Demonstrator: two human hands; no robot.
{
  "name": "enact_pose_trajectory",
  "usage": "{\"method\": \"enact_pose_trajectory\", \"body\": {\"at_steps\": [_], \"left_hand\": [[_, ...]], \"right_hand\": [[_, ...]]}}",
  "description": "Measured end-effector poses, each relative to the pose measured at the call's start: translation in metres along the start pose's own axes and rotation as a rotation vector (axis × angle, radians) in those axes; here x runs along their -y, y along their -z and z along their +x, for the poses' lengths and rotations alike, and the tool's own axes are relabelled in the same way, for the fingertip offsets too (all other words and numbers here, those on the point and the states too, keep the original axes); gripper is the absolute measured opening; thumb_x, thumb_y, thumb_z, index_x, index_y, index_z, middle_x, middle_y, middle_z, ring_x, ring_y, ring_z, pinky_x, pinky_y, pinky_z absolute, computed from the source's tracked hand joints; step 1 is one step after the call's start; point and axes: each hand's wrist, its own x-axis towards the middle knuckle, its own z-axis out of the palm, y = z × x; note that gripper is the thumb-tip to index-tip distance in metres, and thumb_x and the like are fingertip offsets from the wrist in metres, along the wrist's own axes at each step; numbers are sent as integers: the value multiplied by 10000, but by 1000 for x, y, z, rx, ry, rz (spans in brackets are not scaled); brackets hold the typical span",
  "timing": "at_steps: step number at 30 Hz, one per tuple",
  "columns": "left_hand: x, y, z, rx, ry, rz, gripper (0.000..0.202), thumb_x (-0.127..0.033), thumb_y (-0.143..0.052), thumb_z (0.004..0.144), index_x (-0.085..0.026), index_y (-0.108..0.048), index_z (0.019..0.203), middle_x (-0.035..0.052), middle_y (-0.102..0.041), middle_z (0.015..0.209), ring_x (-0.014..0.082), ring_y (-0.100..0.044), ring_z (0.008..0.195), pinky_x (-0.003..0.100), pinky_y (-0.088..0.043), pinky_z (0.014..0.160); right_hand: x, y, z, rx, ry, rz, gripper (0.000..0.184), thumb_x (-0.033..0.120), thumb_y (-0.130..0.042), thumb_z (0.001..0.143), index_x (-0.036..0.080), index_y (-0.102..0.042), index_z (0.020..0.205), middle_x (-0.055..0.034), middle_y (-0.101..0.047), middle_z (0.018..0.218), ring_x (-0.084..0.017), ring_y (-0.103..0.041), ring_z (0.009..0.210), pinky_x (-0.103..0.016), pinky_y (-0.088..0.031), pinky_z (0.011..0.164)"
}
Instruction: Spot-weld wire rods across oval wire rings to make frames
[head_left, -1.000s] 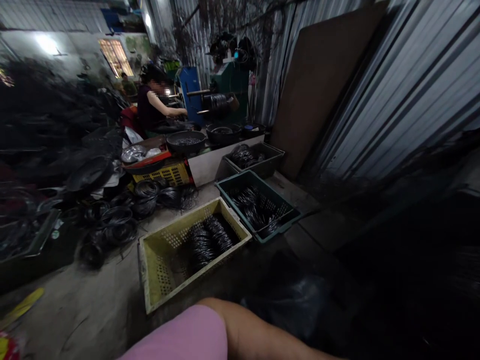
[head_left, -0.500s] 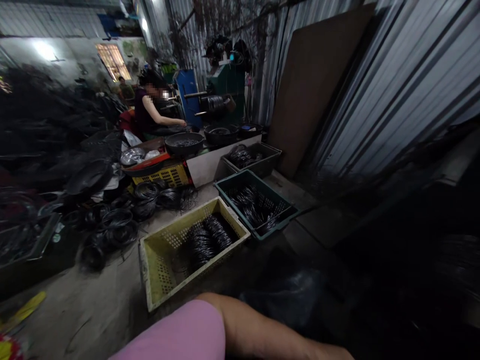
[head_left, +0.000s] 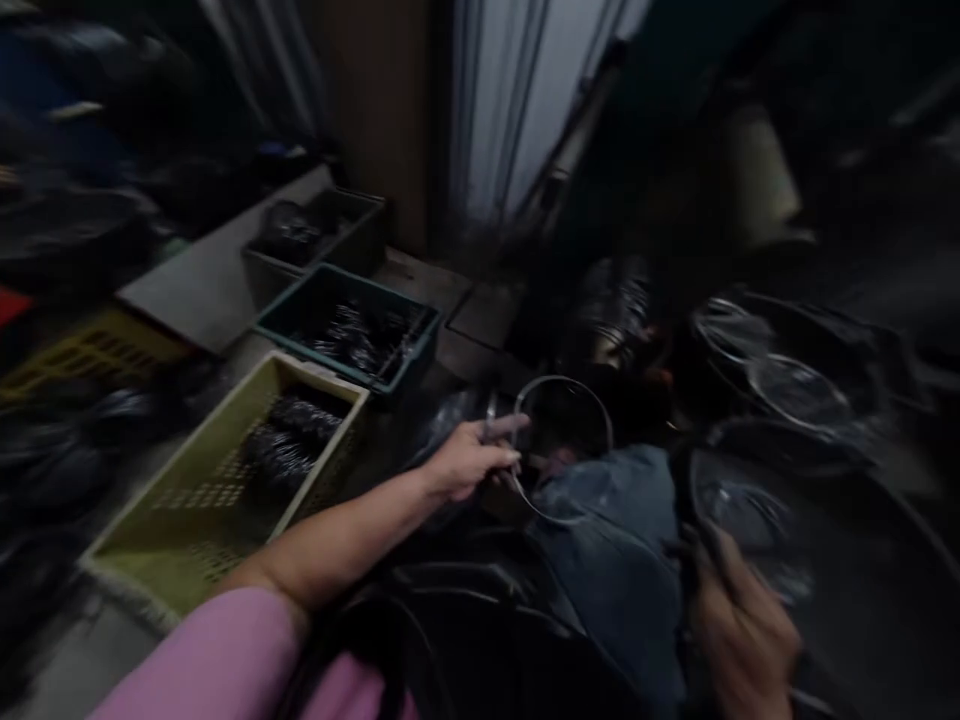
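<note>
A thin pale wire ring (head_left: pixel 610 425) is gripped at its left side by my left hand (head_left: pixel 469 460), arm stretched forward. The thumb and fingers close on it, and the hoop extends to the right of them. My right hand (head_left: pixel 750 625) is at the lower right, beside the rim of a wide dark basin (head_left: pixel 862 600). Motion smears its fingers, so what they hold or touch does not show. More wire rings (head_left: pixel 750 510) lie in that basin. Blue-grey cloth (head_left: pixel 615 560) covers my leg between the two hands.
Left of my arm stands a yellow perforated crate (head_left: pixel 165 490) with dark wire coils (head_left: pixel 289 440). Behind it are a green crate (head_left: pixel 352 340) of coils and a grey bin (head_left: pixel 262 265). Another dark basin with rings (head_left: pixel 799 390) sits at the right. A brown board (head_left: pixel 375 110) leans behind.
The view has swung right and down, so the crates now appear further left. Both hands have come into view, the left with a wire ring. The co-worker is no longer visible.
</note>
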Motion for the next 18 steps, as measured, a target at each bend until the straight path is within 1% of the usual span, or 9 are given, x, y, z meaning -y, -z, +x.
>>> {"method": "enact_pose_trajectory", "body": {"at_steps": [1,2,3,5,7,9,10,13,18], "left_hand": [[-4,-1,5,9,0,-8,612,-143,-613,646,-136,-490,1246,-23,-576,602,95,-574,482,173,-333,428],[-7,-4,10,28,16,-12,605,-148,-611,658,-145,-485,1250,-19,-579,612,100,-586,487,171,-326,425],[-8,-7,14,43,29,-12,602,-152,-610,669,-149,-476,1256,-14,-584,622,106,-595,494,171,-325,426],[-8,-16,19,77,28,-12,590,-150,-609,678,-142,-478,1253,-15,-574,615,114,-601,496,176,-326,429],[-7,-25,23,110,6,-17,570,-141,-605,679,-132,-494,1238,-23,-556,600,115,-598,493,180,-323,428],[-7,-31,25,135,-6,-27,552,-130,-603,675,-137,-515,1220,-27,-551,599,106,-588,489,181,-322,430],[-9,-34,26,138,-5,-34,544,-125,-603,672,-143,-525,1210,-29,-552,601,98,-579,485,181,-323,432],[-16,-39,28,132,8,-55,526,-110,-614,656,-146,-555,1177,-40,-544,586,68,-535,462,176,-329,437],[-25,-43,31,175,54,-69,519,-99,-617,645,-150,-569,1160,-24,-587,617,62,-519,470,171,-348,444]], "right_hand": [[-1,2,-1,-54,-25,-22,332,368,-464,860,182,-579,1108,-89,-624,1005,-238,-575,941,-382,-454,816],[2,3,1,-13,-13,17,321,333,-470,859,182,-569,1125,-79,-634,979,-222,-590,907,-361,-468,790],[9,2,5,38,36,60,308,298,-457,866,186,-561,1133,-73,-635,971,-207,-597,887,-345,-477,770],[30,0,15,194,211,40,291,249,-449,862,194,-558,1126,-72,-625,1014,-203,-572,966,-346,-457,826],[56,-5,24,345,384,-58,404,274,-515,812,153,-497,1197,-112,-593,1077,-243,-527,1034,-384,-437,854],[76,-12,31,444,488,-183,522,289,-562,759,112,-451,1237,-153,-563,1098,-285,-509,1030,-434,-428,837],[82,-16,34,479,515,-235,531,274,-560,750,105,-443,1240,-162,-553,1099,-294,-509,1017,-450,-425,827],[89,-26,42,543,523,-283,478,208,-498,775,115,-440,1241,-160,-539,1108,-278,-526,987,-432,-442,800],[88,-28,50,591,411,-235,482,256,-460,810,131,-405,1272,-158,-509,1156,-238,-582,899,-351,-498,697]]}}
